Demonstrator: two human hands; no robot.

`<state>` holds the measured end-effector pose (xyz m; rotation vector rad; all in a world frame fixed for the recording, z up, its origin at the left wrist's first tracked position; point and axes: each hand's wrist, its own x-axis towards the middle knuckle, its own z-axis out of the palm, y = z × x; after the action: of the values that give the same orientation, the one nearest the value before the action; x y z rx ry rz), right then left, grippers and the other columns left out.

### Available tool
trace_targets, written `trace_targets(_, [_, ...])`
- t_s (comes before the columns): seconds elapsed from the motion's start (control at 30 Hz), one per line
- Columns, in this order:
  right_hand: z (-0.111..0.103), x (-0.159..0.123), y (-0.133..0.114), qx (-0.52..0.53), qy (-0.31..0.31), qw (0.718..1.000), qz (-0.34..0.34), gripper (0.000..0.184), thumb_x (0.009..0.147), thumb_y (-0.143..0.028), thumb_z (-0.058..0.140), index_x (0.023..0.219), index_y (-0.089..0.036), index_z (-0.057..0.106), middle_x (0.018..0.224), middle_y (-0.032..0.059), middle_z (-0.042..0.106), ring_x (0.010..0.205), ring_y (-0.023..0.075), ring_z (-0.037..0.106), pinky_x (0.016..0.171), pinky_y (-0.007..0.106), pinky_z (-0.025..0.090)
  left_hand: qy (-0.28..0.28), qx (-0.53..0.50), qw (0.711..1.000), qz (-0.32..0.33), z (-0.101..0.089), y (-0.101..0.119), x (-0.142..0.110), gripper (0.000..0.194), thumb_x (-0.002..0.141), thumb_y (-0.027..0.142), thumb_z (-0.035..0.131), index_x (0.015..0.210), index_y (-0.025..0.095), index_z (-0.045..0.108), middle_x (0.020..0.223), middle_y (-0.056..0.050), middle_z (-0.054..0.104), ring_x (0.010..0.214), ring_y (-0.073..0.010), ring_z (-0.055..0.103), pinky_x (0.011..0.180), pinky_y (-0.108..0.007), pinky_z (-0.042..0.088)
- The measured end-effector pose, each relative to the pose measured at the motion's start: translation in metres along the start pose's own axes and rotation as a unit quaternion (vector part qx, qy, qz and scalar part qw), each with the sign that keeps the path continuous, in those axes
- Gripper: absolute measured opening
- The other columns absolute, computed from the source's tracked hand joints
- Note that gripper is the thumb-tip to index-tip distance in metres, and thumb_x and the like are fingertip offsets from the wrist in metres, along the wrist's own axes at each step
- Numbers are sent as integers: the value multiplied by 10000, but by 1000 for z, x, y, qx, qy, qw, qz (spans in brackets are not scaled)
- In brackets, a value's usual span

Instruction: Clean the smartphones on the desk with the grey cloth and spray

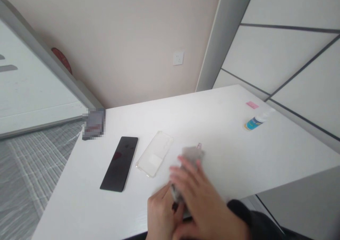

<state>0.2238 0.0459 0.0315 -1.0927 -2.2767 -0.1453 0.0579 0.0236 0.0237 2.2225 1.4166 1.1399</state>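
Note:
Near the front of the white table (pixel 228 140), my right hand (pixel 199 192) lies over a blurred, soft-looking grey cloth (pixel 190 152), its fingers bent across it. My left hand (pixel 160 210) is closed just beside it, curled round something under the cloth. What that is stays mostly hidden; only dark bits show between the hands. A small clear tab with pinkish marks (pixel 199 146) pokes out at the cloth's far edge. Left of the hands lies a clear phone case (pixel 155 153). Farther left, a black phone (pixel 120 163) rests flat with its dark glossy face up.
A small bottle with a blue label (pixel 254 122) lies tipped at the right, near a pink slip (pixel 252 105). A pixelated dark object (pixel 94 123) sits at the table's left back corner. A wall with a socket (pixel 178 58) rises behind.

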Motion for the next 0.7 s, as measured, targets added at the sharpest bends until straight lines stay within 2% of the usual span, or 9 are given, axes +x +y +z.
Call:
trace_targets(0.03, [0,0,-1,10,-9,999,-40,434,1127,-397,321,1374,-142,571,1366,105,711,1469,237,482,1277,403,221,7,-2,1000,2,1,-1,0,365,1024,231,490,710,198,673,588,-25,709,457,-164,670,442,-221,515])
trace_targets(0.07, [1,0,-1,20,-19,998,-52,455,1133,-421,310,1400,-148,557,1362,99,714,1446,220,509,1272,388,243,13,-4,1000,2,1,-1,0,375,1014,222,497,671,205,650,564,-22,692,442,-164,658,435,-223,512])
trace_targets(0.17, [-3,4,7,20,5,999,37,769,1049,-727,218,1381,-114,540,1302,185,718,1356,342,590,1238,573,289,16,-24,1000,-4,-1,1,3,175,994,174,579,932,186,742,824,-50,810,690,-175,777,658,-220,613])
trace_targets(0.23, [-7,9,7,38,26,997,63,857,1004,-795,160,1349,-116,553,1280,192,720,1354,367,590,1221,591,310,26,-47,999,-5,-5,3,4,175,981,139,602,1078,188,739,939,-57,826,789,-170,793,744,-217,622])
trace_targets(0.33, [-14,15,-11,96,46,994,11,778,1040,-748,180,1394,-168,557,1297,116,731,1355,301,598,1222,460,353,54,-71,996,-1,-16,5,5,201,963,92,552,917,180,726,759,-27,778,641,-142,745,617,-183,590])
trace_targets(0.43, [-18,19,-33,147,107,983,26,572,1104,-595,278,1414,-193,541,1254,94,736,1251,268,652,1179,424,409,85,-84,993,20,-28,10,5,194,966,101,553,979,172,733,836,-53,806,702,-162,771,651,-202,604])
trace_targets(0.5, [-17,21,-43,231,142,960,74,432,1122,-486,313,1372,-213,536,1191,89,717,1146,233,679,1066,375,510,109,-100,988,51,-34,15,7,192,960,117,612,1097,181,730,947,-60,831,790,-182,800,727,-216,622])
trace_targets(0.57, [-13,22,-49,332,158,922,119,346,1133,-427,314,1318,-252,549,1137,66,687,1055,195,685,918,295,577,139,-117,981,68,-38,23,11,207,946,97,653,1107,205,726,941,-31,835,789,-168,804,763,-200,620])
trace_targets(0.7, [0,19,-57,449,202,846,204,292,1127,-386,348,1239,-283,598,1041,30,655,867,164,674,734,235,588,126,-123,983,53,-37,32,19,169,967,122,659,1084,228,720,884,-3,830,658,-115,770,673,-144,587])
